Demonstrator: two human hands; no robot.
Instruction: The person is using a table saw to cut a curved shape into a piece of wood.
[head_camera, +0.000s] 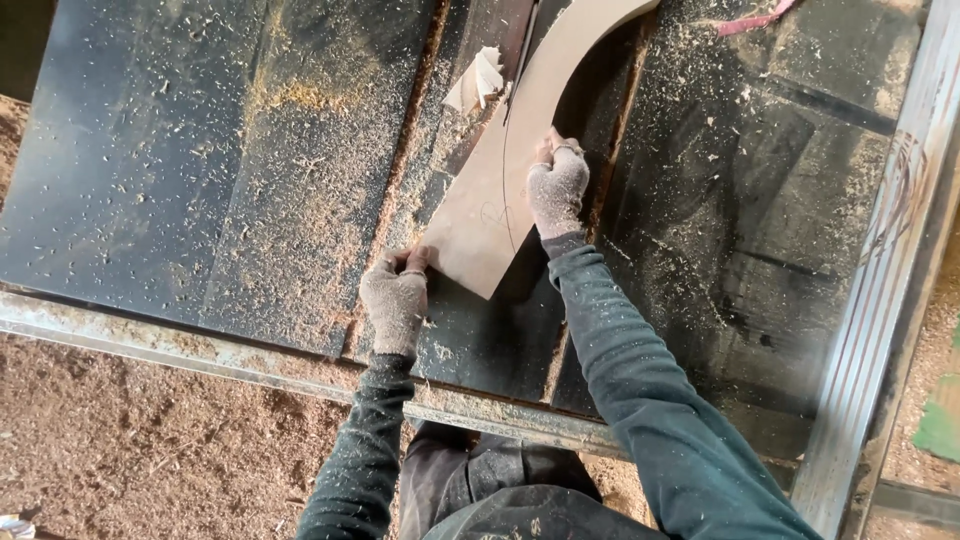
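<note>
- Head view, looking straight down on a dark metal bench (180, 170), dusted with sawdust; thickest along the grooves near the middle.
- Curved board (490, 210), pale and flat, lies on the bench at centre. It is wide at the near end and sweeps up and right in an arc, running out of frame at the top edge. A thin pencil line follows the curve on its face.
- Left hand (395, 300), in a dust-caked fingerless glove, sits at the board's near left corner. Grip: fingers curled, tips pinching the board's edge at that corner.
- Right hand (557, 185), same kind of glove, is on the board's inner right edge, higher up the arc. Grip: fingers pressed together and folded over the edge, holding the board down and against the bench. Whether the thumb goes under the board, cannot tell.
- Both hands are on the same board, well apart from each other, left nearer the body.
- Offcut (477, 80), a small pale scrap with layered edges, lies just left of the board's upper part, beside the central slot.
- Dark sleeves, speckled with dust, on both arms.
- Metal rail (890, 260) runs along the bench's right side; another frames the near edge.
- Pink strip (755, 18) at top right on the bench.
- Floor (150, 440) below the near rail is covered in reddish sawdust.
</note>
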